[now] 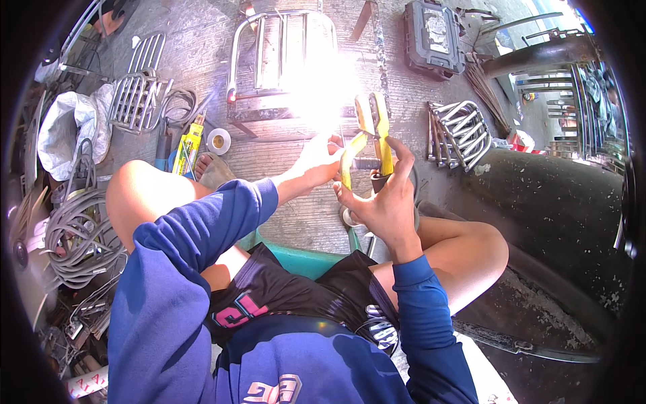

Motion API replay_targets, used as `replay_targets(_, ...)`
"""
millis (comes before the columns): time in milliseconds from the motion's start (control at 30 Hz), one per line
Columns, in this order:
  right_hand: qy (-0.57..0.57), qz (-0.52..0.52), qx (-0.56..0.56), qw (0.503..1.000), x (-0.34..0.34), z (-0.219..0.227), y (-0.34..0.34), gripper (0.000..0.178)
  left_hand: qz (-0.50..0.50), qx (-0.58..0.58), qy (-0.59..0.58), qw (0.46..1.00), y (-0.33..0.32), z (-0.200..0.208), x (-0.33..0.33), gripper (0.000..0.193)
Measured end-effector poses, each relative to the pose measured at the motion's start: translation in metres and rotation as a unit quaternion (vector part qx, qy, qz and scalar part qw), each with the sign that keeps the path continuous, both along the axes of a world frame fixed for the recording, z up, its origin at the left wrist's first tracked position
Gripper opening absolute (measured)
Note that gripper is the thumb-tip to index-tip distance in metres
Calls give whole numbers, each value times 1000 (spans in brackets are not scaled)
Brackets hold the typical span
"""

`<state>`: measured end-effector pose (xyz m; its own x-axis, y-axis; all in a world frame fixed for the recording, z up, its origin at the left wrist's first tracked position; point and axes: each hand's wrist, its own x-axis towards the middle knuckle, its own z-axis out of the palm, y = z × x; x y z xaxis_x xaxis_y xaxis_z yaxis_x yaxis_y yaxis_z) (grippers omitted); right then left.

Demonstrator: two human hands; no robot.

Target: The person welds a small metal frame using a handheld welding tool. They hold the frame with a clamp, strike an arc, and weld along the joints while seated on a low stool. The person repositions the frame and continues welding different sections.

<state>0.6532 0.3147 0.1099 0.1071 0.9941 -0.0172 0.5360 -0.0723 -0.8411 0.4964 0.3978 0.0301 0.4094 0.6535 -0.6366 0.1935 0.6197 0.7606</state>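
A yellow welding electrode holder point(384, 151) is in my right hand point(387, 205), its jaws pointing away from me and its lever spread to the left. My fingers wrap round its lower part. My left hand point(316, 163) is closed just left of the holder, fingertips together by a thin rod point(343, 135) that they seem to pinch. Beyond both hands, a dazzling white glare washes out part of a bent-tube metal frame point(234, 57) and hides whatever lies at that spot.
Left of the frame lie metal racks point(134, 101), a white sack point(64, 131), a yellow box point(189, 145), a tape roll point(218, 141) and coiled cable point(81, 236). At right are a dark toolbox point(434, 40), bent tubes point(461, 135) and a large dark cylinder point(538, 222).
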Motion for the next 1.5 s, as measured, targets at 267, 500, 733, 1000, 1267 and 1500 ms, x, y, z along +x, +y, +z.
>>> replay_targets(267,16,-7,5,1000,0,4,2,104,10,23,15,1000,-2,-5,2,28)
replay_targets(500,-18,-7,-9,1000,4,6,1,106,7,43,-12,999,-5,-14,-1,20)
replay_targets(733,-25,-8,5,1000,3,1,0,106,21,36,-20,999,-5,-14,0,20)
replay_targets(1000,-43,0,-5,999,5,0,0,108,-11,18,3,1000,-2,-5,0,35)
replay_targets(1267,-7,3,10,1000,4,-5,1,103,22,-7,-9,1000,-1,1,0,41)
replay_targets(1500,-19,6,-13,1000,3,0,3,104,20,7,11,1000,-1,-4,-1,37)
